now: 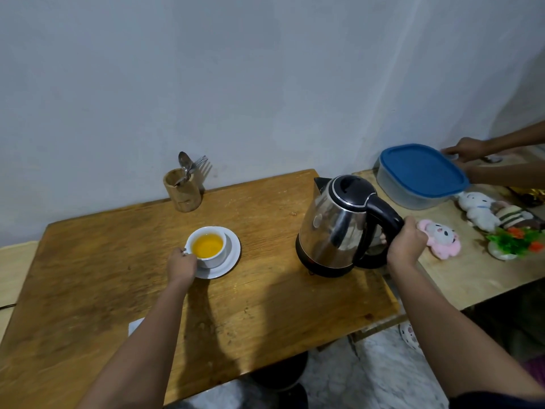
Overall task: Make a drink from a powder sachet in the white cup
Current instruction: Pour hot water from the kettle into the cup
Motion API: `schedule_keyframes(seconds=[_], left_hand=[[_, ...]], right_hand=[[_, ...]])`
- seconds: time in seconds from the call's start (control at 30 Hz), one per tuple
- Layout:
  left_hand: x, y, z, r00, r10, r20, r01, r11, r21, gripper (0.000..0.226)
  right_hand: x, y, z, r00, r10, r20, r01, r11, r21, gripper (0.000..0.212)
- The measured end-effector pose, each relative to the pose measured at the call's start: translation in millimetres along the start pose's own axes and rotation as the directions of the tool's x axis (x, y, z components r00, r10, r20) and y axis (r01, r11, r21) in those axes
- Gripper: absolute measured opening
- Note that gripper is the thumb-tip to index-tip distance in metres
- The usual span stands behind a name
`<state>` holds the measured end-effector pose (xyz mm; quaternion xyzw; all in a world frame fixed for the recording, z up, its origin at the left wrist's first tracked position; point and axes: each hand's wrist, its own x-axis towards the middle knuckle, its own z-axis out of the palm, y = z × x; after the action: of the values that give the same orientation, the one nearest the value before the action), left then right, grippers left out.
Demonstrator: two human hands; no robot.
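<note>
The white cup (213, 259) stands on a white saucer (233, 255) in the middle of the wooden table (118, 276). It holds orange-yellow liquid. My left hand (181, 265) grips the cup's handle on its left side. A steel electric kettle (333, 228) with a black lid and black handle stands upright on the table to the right. My right hand (405, 242) is closed around the kettle's handle. No sachet is clearly visible; a white scrap (136, 326) pokes out beside my left forearm.
A wooden holder (183, 188) with spoons and a fork stands by the wall. On a second table at the right, another person's hands (466, 150) hold a blue-lidded container (421, 175). Plush toys (442, 237) and a small plant (514, 242) lie near it.
</note>
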<state>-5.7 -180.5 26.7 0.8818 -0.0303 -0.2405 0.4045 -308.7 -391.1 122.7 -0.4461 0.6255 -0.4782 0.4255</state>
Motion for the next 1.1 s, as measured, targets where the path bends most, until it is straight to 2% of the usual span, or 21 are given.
schedule_keyframes(seconds=[0.13,0.27,0.37,0.53,0.63,0.7,0.8,0.87,0.97,1.1], left_hand=[[1,0,-1,1.0,-0.006,0.011,0.006,1.0,0.007,0.042],[4,0,-1,0.999,-0.015,0.031,0.014,1.0,0.006,0.042],[4,-1,0,1.0,-0.003,0.017,0.003,1.0,0.012,0.038],[5,-2,-4,0.999,0.005,0.048,-0.006,1.0,0.012,0.038],[11,-6,-7,0.995,0.047,0.089,-0.047,0.999,0.006,0.033],[14,-8,-9,0.993,0.059,0.1,-0.06,0.998,0.005,0.032],[11,-7,-11,0.992,0.086,0.097,-0.085,0.996,-0.017,0.032],[8,-8,-13,0.989,0.114,0.096,-0.112,0.993,-0.026,0.021],[5,-11,-14,0.978,0.18,0.106,-0.176,0.983,-0.047,0.006],[7,-18,-17,0.964,0.243,0.105,-0.235,0.969,-0.081,0.012]], right_hand=[[0,3,-2,0.997,-0.082,0.012,0.083,0.991,-0.102,0.036],[5,-9,0,0.947,-0.285,0.147,0.314,0.917,-0.247,0.026],[12,-30,6,0.874,-0.395,0.282,0.473,0.823,-0.315,0.02],[16,-71,34,0.742,-0.512,0.433,0.657,0.684,-0.317,0.018],[4,-91,59,0.63,-0.547,0.552,0.751,0.609,-0.254,0.02],[-10,-98,80,0.525,-0.571,0.631,0.813,0.557,-0.172,0.02],[-35,-98,119,0.395,-0.548,0.738,0.838,0.544,-0.044,0.019],[-51,-91,150,0.324,-0.485,0.812,0.828,0.561,0.006,0.018],[-71,-70,198,0.262,-0.324,0.909,0.785,0.619,-0.006,0.018],[-91,-34,260,0.227,-0.124,0.966,0.721,0.688,-0.081,0.019]])
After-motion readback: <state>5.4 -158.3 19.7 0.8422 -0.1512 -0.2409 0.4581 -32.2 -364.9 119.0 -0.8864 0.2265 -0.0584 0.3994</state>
